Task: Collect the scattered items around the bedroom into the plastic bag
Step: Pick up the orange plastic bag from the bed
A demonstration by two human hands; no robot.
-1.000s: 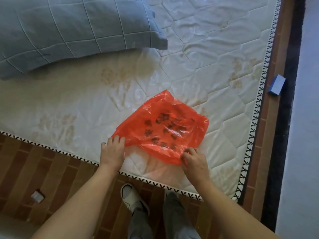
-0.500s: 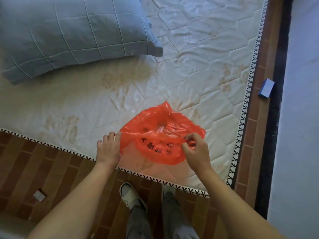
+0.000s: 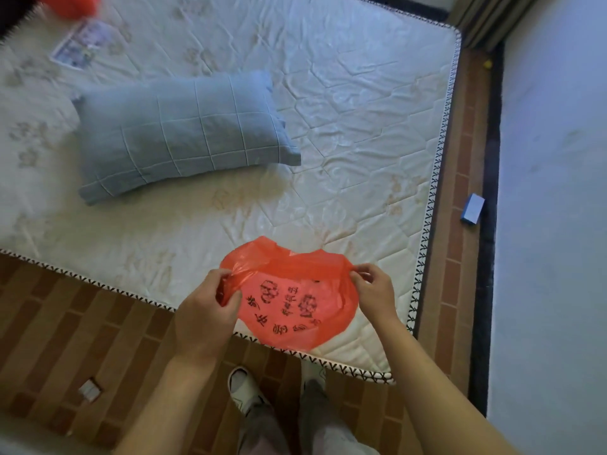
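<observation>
A red plastic bag (image 3: 295, 300) with black printed characters hangs above the near edge of the mattress (image 3: 345, 126). My left hand (image 3: 207, 313) grips its left rim, and my right hand (image 3: 372, 290) pinches its right rim, so the bag is stretched between them. A small blue box (image 3: 472, 209) lies on the floor to the right of the bed. A small white item (image 3: 89, 389) lies on the brick-pattern floor at lower left. A flat printed packet (image 3: 83, 44) rests on the mattress at far left, with a blurred red object (image 3: 70, 4) beyond it.
A grey-blue pillow (image 3: 184, 133) lies on the mattress left of centre. A white wall (image 3: 551, 192) runs along the right, with a narrow strip of floor (image 3: 460, 159) beside the bed. My feet in slippers (image 3: 244, 387) stand at the bed's near edge.
The bag has been lifted off the mattress and pulled wide between both hands. My left hand now grips its rim. The view has pulled back, showing more of the bed.
</observation>
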